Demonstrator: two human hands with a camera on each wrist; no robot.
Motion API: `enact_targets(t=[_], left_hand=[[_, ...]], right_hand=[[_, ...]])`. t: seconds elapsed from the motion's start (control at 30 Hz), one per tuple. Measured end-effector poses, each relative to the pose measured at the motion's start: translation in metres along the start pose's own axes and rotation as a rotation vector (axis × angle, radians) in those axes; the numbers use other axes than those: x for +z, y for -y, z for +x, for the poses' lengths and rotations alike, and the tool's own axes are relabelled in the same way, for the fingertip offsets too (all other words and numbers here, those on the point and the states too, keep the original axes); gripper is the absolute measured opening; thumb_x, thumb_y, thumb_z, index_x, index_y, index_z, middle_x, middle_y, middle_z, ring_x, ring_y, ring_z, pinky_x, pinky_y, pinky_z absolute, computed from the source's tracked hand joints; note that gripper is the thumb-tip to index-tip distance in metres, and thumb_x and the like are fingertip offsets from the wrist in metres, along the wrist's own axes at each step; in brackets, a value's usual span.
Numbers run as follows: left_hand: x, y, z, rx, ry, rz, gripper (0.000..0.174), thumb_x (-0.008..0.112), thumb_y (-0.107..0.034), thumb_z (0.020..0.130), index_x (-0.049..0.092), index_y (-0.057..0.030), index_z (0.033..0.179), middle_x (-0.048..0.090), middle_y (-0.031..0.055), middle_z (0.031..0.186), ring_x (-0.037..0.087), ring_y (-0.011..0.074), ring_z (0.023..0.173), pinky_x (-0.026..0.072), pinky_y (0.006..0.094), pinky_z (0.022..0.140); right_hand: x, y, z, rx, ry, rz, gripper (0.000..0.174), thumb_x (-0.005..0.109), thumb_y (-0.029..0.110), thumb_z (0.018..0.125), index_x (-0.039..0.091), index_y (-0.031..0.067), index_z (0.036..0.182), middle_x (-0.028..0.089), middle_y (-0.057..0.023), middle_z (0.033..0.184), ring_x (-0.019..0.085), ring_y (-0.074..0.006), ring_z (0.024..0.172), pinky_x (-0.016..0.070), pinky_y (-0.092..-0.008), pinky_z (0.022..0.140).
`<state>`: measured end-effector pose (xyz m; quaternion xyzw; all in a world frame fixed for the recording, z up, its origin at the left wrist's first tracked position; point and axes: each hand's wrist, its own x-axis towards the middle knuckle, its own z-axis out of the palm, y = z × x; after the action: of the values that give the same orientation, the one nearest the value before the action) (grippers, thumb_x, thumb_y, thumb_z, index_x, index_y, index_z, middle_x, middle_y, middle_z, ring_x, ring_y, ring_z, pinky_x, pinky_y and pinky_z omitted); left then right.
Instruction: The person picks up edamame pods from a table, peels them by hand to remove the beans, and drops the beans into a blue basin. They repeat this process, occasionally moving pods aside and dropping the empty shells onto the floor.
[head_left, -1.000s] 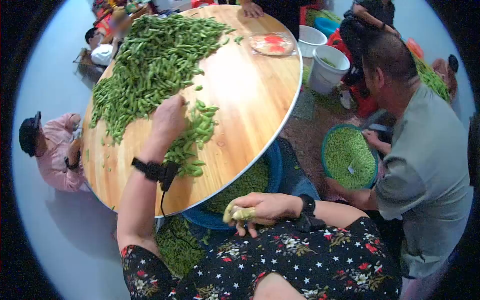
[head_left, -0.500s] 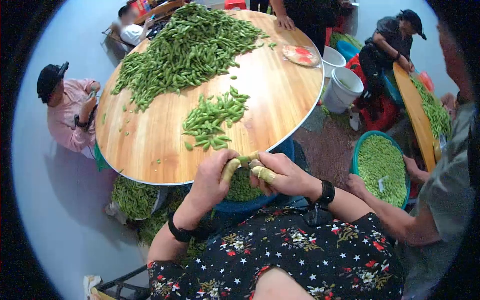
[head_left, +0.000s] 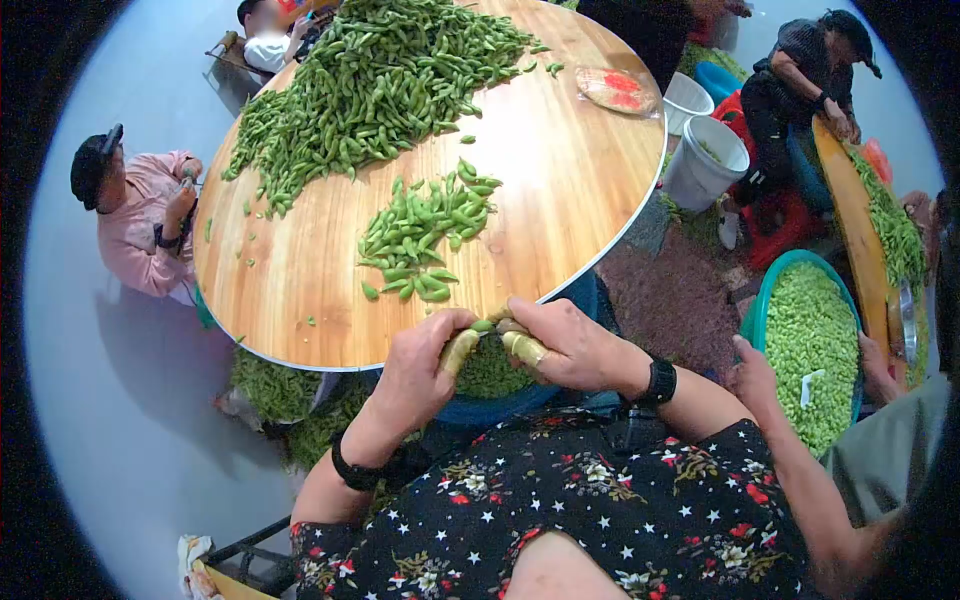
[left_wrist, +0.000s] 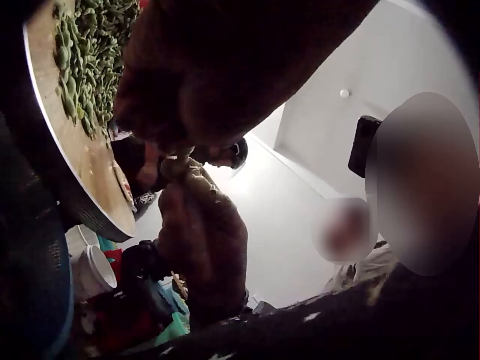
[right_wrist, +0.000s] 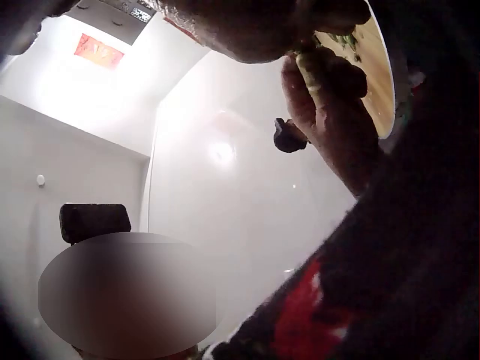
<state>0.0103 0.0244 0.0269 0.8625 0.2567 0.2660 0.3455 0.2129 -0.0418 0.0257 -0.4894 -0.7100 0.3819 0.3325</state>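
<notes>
In the head view a green pod [head_left: 483, 325] is pinched between both hands, just off the table's near edge. The left hand [head_left: 418, 362] grips its left end, and the right hand [head_left: 572, 346] holds the other end. Pale yellowish coverings wrap some fingers of both hands. A small group of pods [head_left: 425, 228] lies on the round wooden table [head_left: 540, 215], beyond the hands. Behind it rises a large heap of pods [head_left: 375, 95]. In the wrist views the hands meet, dark and partly hidden.
Below the hands stands a blue tub [head_left: 500, 402] with green contents. At the right, a person holds a green basin [head_left: 812, 350] of shelled beans. White buckets [head_left: 708, 165] stand beyond the table's right edge. A flat packet [head_left: 617, 91] lies on the table. Other people sit around.
A second ago the left hand was over the small group of pods; it came back to meet the right hand at a pod. The green basin at the right has been tilted and raised.
</notes>
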Motion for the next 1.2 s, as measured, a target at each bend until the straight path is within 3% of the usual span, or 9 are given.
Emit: enact_targets(t=[0.37, 0.47, 0.53, 0.63, 0.8, 0.9, 1.07, 1.13, 1.2], left_hand=[[0.005, 0.000, -0.007, 0.064, -0.024, 0.090, 0.017, 0.061, 0.002, 0.080, 0.058, 0.0016, 0.096, 0.062, 0.0179, 0.081, 0.062, 0.0349, 0.074, 0.0501, 0.0374, 0.064], [0.005, 0.008, -0.006, 0.143, -0.046, 0.093, 0.016, 0.060, 0.004, 0.079, 0.058, 0.0011, 0.094, 0.061, 0.0173, 0.079, 0.062, 0.0343, 0.072, 0.0503, 0.0372, 0.062], [0.006, 0.016, -0.007, 0.163, -0.026, 0.071, 0.016, 0.059, 0.005, 0.078, 0.059, 0.0008, 0.094, 0.062, 0.0169, 0.079, 0.062, 0.0337, 0.072, 0.0504, 0.0372, 0.062], [0.006, 0.019, -0.007, 0.265, -0.039, 0.151, 0.019, 0.058, 0.004, 0.076, 0.060, -0.0001, 0.094, 0.061, 0.0154, 0.077, 0.062, 0.0310, 0.069, 0.0497, 0.0365, 0.059], [0.010, 0.021, -0.006, 0.359, -0.178, 0.451, 0.028, 0.058, -0.002, 0.069, 0.060, -0.0003, 0.096, 0.058, 0.0104, 0.074, 0.058, 0.0246, 0.063, 0.0457, 0.0343, 0.054], [0.013, 0.014, -0.004, 0.329, -0.203, 0.576, 0.030, 0.059, -0.003, 0.069, 0.060, 0.0006, 0.098, 0.057, 0.0084, 0.076, 0.056, 0.0217, 0.063, 0.0441, 0.0332, 0.054], [0.015, 0.012, -0.003, 0.362, -0.248, 0.666, 0.031, 0.059, -0.006, 0.070, 0.060, 0.0009, 0.100, 0.058, 0.0073, 0.079, 0.055, 0.0190, 0.063, 0.0432, 0.0318, 0.055], [0.014, 0.012, -0.003, 0.363, -0.248, 0.696, 0.031, 0.059, -0.007, 0.070, 0.060, 0.0008, 0.101, 0.058, 0.0072, 0.080, 0.055, 0.0186, 0.064, 0.0433, 0.0314, 0.056], [0.015, 0.012, -0.004, 0.371, -0.276, 0.659, 0.031, 0.059, -0.008, 0.070, 0.061, 0.0011, 0.100, 0.059, 0.0072, 0.082, 0.055, 0.0184, 0.065, 0.0434, 0.0314, 0.056]], right_hand=[[0.009, 0.000, 0.002, -0.021, -0.027, -0.284, 0.016, 0.050, 0.011, 0.084, 0.046, -0.0002, 0.095, 0.055, -0.0254, 0.072, 0.057, -0.0459, 0.070, 0.0460, -0.0467, 0.059], [0.001, -0.008, 0.013, -0.147, -0.031, -0.222, 0.013, 0.049, 0.014, 0.088, 0.046, 0.0021, 0.093, 0.056, -0.0178, 0.066, 0.058, -0.0360, 0.054, 0.0449, -0.0398, 0.046], [-0.014, -0.003, 0.020, 0.392, 0.381, 0.482, 0.014, 0.046, 0.021, 0.093, 0.047, 0.0065, 0.091, 0.057, -0.0079, 0.066, 0.055, -0.0181, 0.047, 0.0404, -0.0296, 0.038], [-0.007, -0.019, 0.022, 0.493, 0.419, 0.815, 0.018, 0.043, 0.025, 0.097, 0.050, 0.0077, 0.098, 0.057, -0.0022, 0.068, 0.048, -0.0063, 0.046, 0.0353, -0.0212, 0.034], [0.013, -0.021, 0.022, 0.518, 0.249, 0.826, 0.023, 0.044, 0.029, 0.098, 0.050, 0.0070, 0.101, 0.056, -0.0024, 0.068, 0.046, -0.0068, 0.043, 0.0351, -0.0192, 0.036], [0.023, -0.024, 0.020, 0.158, -0.007, 0.607, 0.022, 0.049, 0.027, 0.096, 0.050, 0.0062, 0.104, 0.052, 0.0005, 0.066, 0.043, -0.0054, 0.044, 0.0334, -0.0193, 0.038], [0.026, -0.019, 0.019, 0.236, -0.051, 0.745, 0.023, 0.051, 0.026, 0.096, 0.050, 0.0058, 0.108, 0.051, 0.0007, 0.067, 0.041, -0.0047, 0.043, 0.0313, -0.0188, 0.038], [0.022, -0.014, 0.019, 0.353, -0.028, 0.781, 0.024, 0.055, 0.027, 0.094, 0.054, 0.0067, 0.106, 0.052, 0.0021, 0.074, 0.048, -0.0035, 0.064, 0.0394, -0.0196, 0.054], [0.022, -0.011, 0.021, 0.320, -0.044, 0.771, 0.021, 0.055, 0.025, 0.094, 0.054, 0.0061, 0.104, 0.052, 0.0029, 0.073, 0.048, -0.0048, 0.062, 0.0397, -0.0211, 0.053]])
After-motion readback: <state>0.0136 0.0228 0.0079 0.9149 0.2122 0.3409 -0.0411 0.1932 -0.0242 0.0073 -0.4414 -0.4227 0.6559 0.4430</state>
